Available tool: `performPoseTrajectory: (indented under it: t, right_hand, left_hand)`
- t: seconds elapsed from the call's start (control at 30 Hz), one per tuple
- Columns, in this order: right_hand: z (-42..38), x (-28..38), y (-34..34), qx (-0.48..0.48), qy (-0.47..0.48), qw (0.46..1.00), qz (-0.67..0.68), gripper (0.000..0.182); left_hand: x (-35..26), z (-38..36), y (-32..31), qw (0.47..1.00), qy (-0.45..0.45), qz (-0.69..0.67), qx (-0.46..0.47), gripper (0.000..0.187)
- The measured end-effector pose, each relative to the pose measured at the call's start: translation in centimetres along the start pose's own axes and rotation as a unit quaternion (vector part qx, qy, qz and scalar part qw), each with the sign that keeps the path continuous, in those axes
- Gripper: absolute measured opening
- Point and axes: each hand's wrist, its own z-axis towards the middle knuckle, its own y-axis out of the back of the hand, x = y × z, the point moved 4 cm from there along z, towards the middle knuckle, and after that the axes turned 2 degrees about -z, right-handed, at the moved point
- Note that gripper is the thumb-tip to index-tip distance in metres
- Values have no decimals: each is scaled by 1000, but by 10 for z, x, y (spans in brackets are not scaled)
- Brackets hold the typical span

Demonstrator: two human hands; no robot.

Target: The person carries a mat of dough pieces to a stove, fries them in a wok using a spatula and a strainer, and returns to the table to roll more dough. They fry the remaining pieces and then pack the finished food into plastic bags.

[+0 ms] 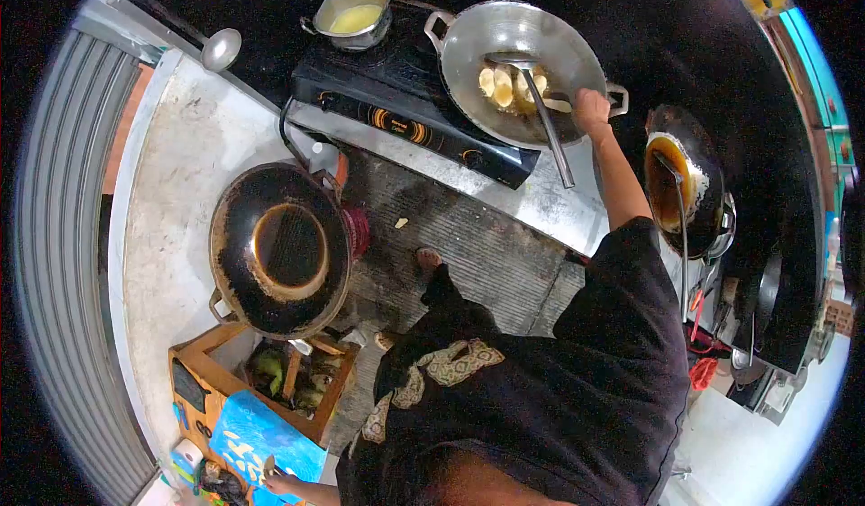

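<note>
My right hand (591, 109) reaches over the right rim of a large metal wok (464, 46), its fingers closed at a pale slice of food (559, 106). Several pale yellow slices (503, 87) lie in oil in the wok. Beside them rests a metal spatula (548, 132), its handle leaning over the near rim. At the lower left, my left hand (281, 483) is closed on a small brownish thing (268, 464) too small to name. It is over a blue sheet (261, 434) that bears several pale pieces (241, 449).
A black stove (396, 82) carries the wok and a small pot (365, 33) of yellow liquid. A dark wok (230, 263) sits at left, near a wooden frame (212, 348). Another pan (703, 136) with brown liquid and a ladle (682, 227) stand right. A ladle (221, 51) lies upper left.
</note>
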Motion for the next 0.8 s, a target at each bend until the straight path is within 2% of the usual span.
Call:
performPoseTrajectory:
  t: [0.1, 0.2, 0.27, 0.3, 0.33, 0.37, 0.43, 0.5, 0.53, 0.6, 0.63, 0.67, 0.73, 0.8]
  right_hand:
    - [14, -27, -6, 11, -27, 999, -26, 14]
    - [6, -27, 16, -67, -7, 998, 10, 22]
    - [-15, -9, 35, -65, -26, 996, 50, 29]
    - [-31, 6, 49, -63, -33, 995, 71, 33]
    - [-47, 28, 71, -17, -13, 998, 58, 37]
    - [-64, 44, 86, 29, 7, 999, 46, 43]
    - [-94, 49, 79, -2, 22, 997, 75, 59]
    - [-125, 49, 77, 46, -21, 993, 108, 70]
    - [-134, 48, 75, 71, -43, 989, 122, 77]
    - [-143, 49, 55, 75, -23, 986, 144, 81]
    - [-147, 48, 50, 77, -14, 985, 155, 84]
    - [-147, 56, 53, 76, -6, 982, 173, 76]
    - [-143, 62, 51, 42, -10, 982, 182, 72]
    - [-138, 69, 52, -28, -31, 979, 198, 61]
  left_hand:
    - [-7, -11, -19, 999, -12, 4, 46, 60]
    - [-10, -24, -36, 993, -18, -17, 114, 61]
    - [-11, -32, -40, 987, -19, -32, 154, 61]
    - [-8, -29, -40, 985, -61, 21, 163, 61]
    - [-5, -28, -43, 977, -102, 75, 171, 61]
    - [1, -24, -43, 978, -98, 76, 168, 60]
    - [15, -11, -42, 980, -90, 79, 161, 58]
    - [-1, -52, -46, 988, 3, -20, 150, 58]
    - [17, -35, -40, 995, 16, -48, 91, 56]
    - [23, -42, -34, 985, -116, 32, 120, 29]
    - [27, -44, -33, 986, -112, 32, 121, 29]
    - [25, -54, -35, 986, -108, 32, 121, 29]
    - [24, -66, -43, 994, 39, -49, 88, 53]
    - [33, -70, -44, 992, 35, -63, 107, 54]
